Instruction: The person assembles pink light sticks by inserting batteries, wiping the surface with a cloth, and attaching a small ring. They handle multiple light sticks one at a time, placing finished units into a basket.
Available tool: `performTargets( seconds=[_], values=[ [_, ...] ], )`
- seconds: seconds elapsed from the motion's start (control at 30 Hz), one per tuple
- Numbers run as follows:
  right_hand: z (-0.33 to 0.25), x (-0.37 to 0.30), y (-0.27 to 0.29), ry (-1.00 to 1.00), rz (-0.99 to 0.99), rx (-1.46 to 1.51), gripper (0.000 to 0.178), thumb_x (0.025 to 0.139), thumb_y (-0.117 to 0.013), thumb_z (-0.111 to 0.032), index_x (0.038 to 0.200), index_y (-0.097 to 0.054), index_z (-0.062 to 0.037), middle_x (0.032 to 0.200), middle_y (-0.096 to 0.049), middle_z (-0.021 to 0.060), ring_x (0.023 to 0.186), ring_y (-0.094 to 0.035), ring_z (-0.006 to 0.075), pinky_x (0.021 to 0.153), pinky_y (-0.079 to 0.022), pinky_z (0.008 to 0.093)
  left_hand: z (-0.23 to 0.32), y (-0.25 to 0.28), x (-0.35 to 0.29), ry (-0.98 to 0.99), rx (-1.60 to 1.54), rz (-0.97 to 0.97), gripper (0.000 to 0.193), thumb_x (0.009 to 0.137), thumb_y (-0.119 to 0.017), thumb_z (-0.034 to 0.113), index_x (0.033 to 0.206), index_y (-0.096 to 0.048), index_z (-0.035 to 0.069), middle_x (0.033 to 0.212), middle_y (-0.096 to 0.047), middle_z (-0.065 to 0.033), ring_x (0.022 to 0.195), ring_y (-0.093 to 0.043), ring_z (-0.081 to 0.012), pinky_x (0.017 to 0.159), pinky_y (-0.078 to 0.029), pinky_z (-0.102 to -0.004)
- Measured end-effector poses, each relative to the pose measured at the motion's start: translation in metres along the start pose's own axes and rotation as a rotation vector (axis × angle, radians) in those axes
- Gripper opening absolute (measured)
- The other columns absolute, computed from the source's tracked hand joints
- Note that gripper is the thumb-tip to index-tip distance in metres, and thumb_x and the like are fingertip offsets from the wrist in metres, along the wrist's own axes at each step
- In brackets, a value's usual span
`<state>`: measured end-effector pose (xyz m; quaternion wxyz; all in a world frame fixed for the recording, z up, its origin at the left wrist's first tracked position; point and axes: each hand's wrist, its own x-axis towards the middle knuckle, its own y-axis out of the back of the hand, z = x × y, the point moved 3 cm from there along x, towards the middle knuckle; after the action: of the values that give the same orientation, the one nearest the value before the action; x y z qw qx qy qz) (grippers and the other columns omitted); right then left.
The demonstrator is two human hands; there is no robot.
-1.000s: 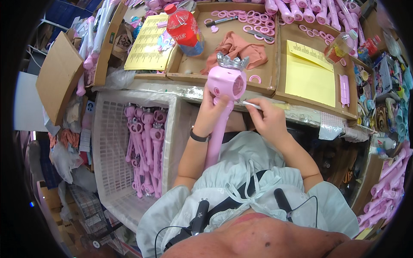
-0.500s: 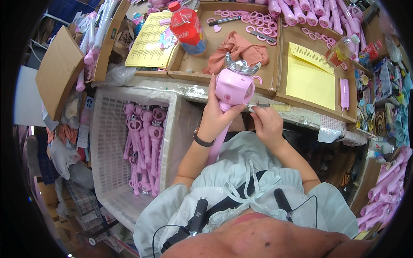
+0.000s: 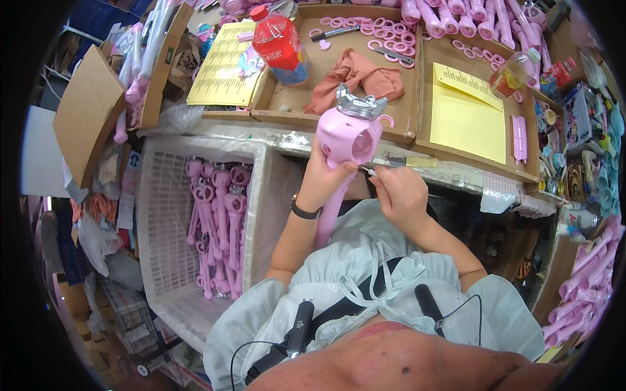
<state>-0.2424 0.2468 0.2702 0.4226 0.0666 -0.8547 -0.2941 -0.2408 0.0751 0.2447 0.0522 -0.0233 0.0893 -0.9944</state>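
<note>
My left hand (image 3: 324, 174) is wrapped round the neck of a pink toy wand (image 3: 339, 138), just below its round head. A silver crown (image 3: 360, 103) tops the head, and a round opening in it faces right. The wand's handle slants down toward my lap. Close to the lower right of the head, my right hand (image 3: 404, 193) pinches a small, thin white piece (image 3: 371, 172); its kind is too small to make out. The tip of that piece is by the head's lower edge, and I cannot tell whether they touch.
A white plastic basket (image 3: 166, 215) at the left holds several pink wands (image 3: 222, 208). Across the bench lie cardboard trays (image 3: 420, 111) with pink rings (image 3: 391, 29), an orange cloth (image 3: 358, 78), a red-capped bottle (image 3: 280, 49) and yellow paper (image 3: 466, 130). More pink handles (image 3: 580, 293) lie at the right.
The wand's head has turned so its round opening shows more, and it has tipped slightly left. My right hand has shifted slightly left and down, still pinching the small piece.
</note>
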Motion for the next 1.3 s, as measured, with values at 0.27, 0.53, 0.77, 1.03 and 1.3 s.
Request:
performTargets(
  seconds=[0.27, 0.53, 0.77, 1.03, 1.3],
  values=[
    [0.012, -0.001, -0.012, -0.497, -0.212, 0.419, 0.016, 0.078, -0.065, -0.012, 0.088, -0.058, -0.0015, 0.072, -0.057, 0.0098, 0.059, -0.053, 0.0239, 0.054, -0.042, 0.0296, 0.01, 0.002, -0.003, -0.137, 0.324, 0.118, 0.096, 0.069, -0.077, 0.015, 0.14, -0.014, 0.0, 0.126, -0.046, -0.0165, 0.11, -0.051, -0.0211, 0.091, -0.043, -0.032],
    [0.012, -0.01, -0.017, -0.284, -0.079, 0.201, 0.015, 0.085, -0.059, -0.013, 0.089, -0.056, 0.001, 0.075, -0.057, 0.013, 0.065, -0.054, 0.0206, 0.06, -0.043, 0.0305, 0.014, -0.006, -0.007, -0.188, 0.463, 0.142, 0.105, 0.065, -0.081, 0.019, 0.14, -0.011, 0.001, 0.126, -0.048, -0.0217, 0.112, -0.054, -0.0265, 0.089, -0.045, -0.0337],
    [0.025, -0.014, -0.021, -0.869, -0.221, 0.857, 0.018, 0.088, -0.058, -0.016, 0.088, -0.054, 0.0014, 0.062, -0.046, 0.0084, 0.055, -0.046, 0.0172, 0.053, -0.04, 0.0329, 0.014, -0.006, -0.01, -0.178, 0.509, 0.152, 0.11, 0.062, -0.083, 0.024, 0.14, -0.01, 0.001, 0.124, -0.05, -0.0216, 0.11, -0.055, -0.0283, 0.088, -0.046, -0.0348],
    [0.008, -0.011, -0.011, -0.529, -0.134, 0.461, 0.015, 0.084, -0.059, -0.011, 0.094, -0.054, -0.0007, 0.077, -0.058, 0.0115, 0.062, -0.057, 0.0247, 0.055, -0.045, 0.0312, 0.019, -0.007, -0.01, -0.224, 0.423, 0.185, 0.115, 0.058, -0.086, 0.025, 0.141, -0.01, 0.002, 0.126, -0.049, -0.0219, 0.112, -0.054, -0.028, 0.089, -0.046, -0.0347],
    [0.026, -0.019, -0.016, -0.948, -0.321, 0.991, 0.011, 0.082, -0.061, -0.008, 0.09, -0.057, -0.002, 0.074, -0.058, 0.0114, 0.062, -0.057, 0.026, 0.055, -0.044, 0.0314, 0.021, -0.011, -0.015, -0.273, 0.458, 0.208, 0.115, 0.058, -0.086, 0.026, 0.142, -0.011, 0.002, 0.127, -0.049, -0.0209, 0.112, -0.054, -0.0273, 0.089, -0.046, -0.0338]
  ],
)
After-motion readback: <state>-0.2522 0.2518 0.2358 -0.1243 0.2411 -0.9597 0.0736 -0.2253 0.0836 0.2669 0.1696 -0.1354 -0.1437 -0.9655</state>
